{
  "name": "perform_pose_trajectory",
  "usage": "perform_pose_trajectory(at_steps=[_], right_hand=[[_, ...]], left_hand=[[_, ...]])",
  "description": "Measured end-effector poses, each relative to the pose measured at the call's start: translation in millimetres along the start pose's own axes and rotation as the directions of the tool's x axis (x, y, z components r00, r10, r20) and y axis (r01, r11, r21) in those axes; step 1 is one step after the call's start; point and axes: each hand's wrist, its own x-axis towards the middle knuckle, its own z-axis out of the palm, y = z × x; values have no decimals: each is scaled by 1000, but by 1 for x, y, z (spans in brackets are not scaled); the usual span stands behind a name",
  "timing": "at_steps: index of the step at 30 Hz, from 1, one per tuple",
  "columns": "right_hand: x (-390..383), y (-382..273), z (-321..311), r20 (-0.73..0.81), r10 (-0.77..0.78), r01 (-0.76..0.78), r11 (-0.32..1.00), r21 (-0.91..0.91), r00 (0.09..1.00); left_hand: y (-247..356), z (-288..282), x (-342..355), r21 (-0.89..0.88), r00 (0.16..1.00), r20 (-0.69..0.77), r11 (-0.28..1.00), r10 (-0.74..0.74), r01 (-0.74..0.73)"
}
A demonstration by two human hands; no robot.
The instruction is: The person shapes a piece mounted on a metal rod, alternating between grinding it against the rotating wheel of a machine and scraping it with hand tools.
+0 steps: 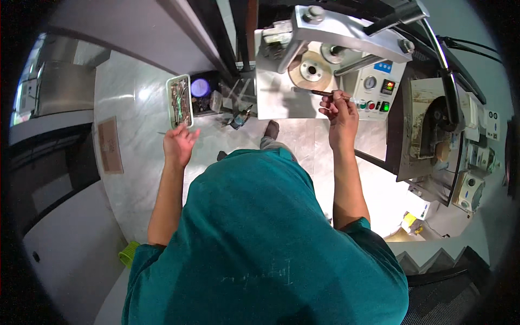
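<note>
My right hand (340, 108) pinches a brush (320, 93) with a dark handle. The brush's tip points left, over the pale worktop (271, 105) and just in front of a round tan disc (303, 70) with a metal hub. Lower left, my left hand (180, 143) is beside the near end of a pale tray (169, 103) of slim tools. Its fingers are partly curled and its thumb stands out to the right. A thin grey sliver shows at its left side; what the fingers hold is too small to name.
Above the disc stands a metal press frame (352, 32) with a long lever (436, 54). A control panel (379, 89) with lit displays and buttons is right of my right hand. A purple-lidded jar (200, 88) sits beside the tray. Farther right is a stained machine (430, 119).
</note>
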Motion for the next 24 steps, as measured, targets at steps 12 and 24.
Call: perform_pose_trajectory(at_steps=[12, 24], right_hand=[[73, -11, -34, 189, -115, 167, 942, -290, 975], [112, 3, -15, 395, -121, 413, 238, -879, 911]], left_hand=[[-79, -305, -36, 785, 864, -419, 590, 278, 191], [-100, -234, -47, 919, 944, -161, -305, 289, 250]])
